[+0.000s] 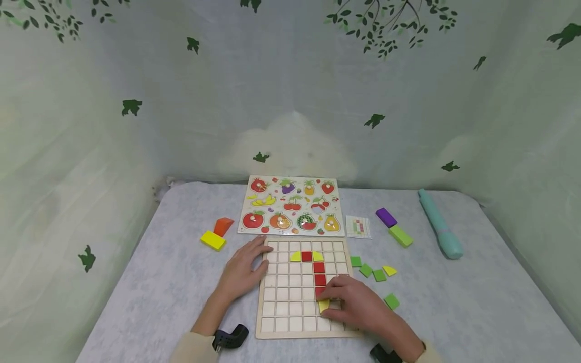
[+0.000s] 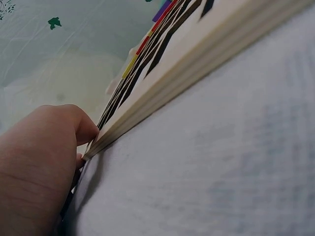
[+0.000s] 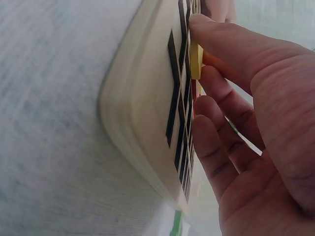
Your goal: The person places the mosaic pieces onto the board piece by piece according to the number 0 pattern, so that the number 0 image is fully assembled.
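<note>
A wooden grid board (image 1: 290, 334) lies on the table. My left hand (image 1: 242, 267) rests at its left edge, fingers extended. In the left wrist view the thumb (image 2: 83, 125) touches the board's side rim. Low in the board's right half, my right hand (image 1: 356, 305) pinches a yellow tile (image 1: 324, 305) between thumb and forefinger, at a grid cell. The right wrist view shows this yellow tile (image 3: 196, 61) close against the grid. Above it runs a column of red tiles (image 1: 320, 280). Near the top, another red tile (image 1: 306, 256) sits between two yellow curved tiles (image 1: 295, 256).
Right of the board lie several green tiles (image 1: 379, 275) and a yellow curved tile (image 1: 389, 270). Behind it are a fruit puzzle board (image 1: 292, 233) and a pattern card (image 1: 358, 227). Purple (image 1: 386, 217), lime (image 1: 401, 236), yellow (image 1: 213, 241) and orange (image 1: 223, 227) blocks and a teal pouch (image 1: 440, 224) surround these.
</note>
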Available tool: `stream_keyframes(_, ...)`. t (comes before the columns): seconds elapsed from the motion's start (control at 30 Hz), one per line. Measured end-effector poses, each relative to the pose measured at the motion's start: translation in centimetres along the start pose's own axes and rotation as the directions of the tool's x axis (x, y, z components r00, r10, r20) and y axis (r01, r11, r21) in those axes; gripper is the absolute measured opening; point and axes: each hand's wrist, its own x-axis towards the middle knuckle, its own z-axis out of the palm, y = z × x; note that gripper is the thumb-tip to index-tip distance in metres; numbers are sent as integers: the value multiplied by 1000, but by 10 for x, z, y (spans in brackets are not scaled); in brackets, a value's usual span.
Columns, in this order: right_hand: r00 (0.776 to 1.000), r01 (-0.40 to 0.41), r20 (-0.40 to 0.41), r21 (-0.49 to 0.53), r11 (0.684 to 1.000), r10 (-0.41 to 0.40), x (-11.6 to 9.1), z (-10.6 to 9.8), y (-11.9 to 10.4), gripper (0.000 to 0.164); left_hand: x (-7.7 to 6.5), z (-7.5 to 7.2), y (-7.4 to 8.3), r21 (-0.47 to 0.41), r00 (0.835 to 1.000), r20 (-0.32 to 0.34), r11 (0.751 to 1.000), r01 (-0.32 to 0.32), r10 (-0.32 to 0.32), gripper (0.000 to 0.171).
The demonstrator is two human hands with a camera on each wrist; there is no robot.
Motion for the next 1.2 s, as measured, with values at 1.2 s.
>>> stream_keyframes(1.2,928,-287,-276,-108,952,249,-19,-39,49,33,2,0,0,-5,1000,12,1000,6,-5,35)
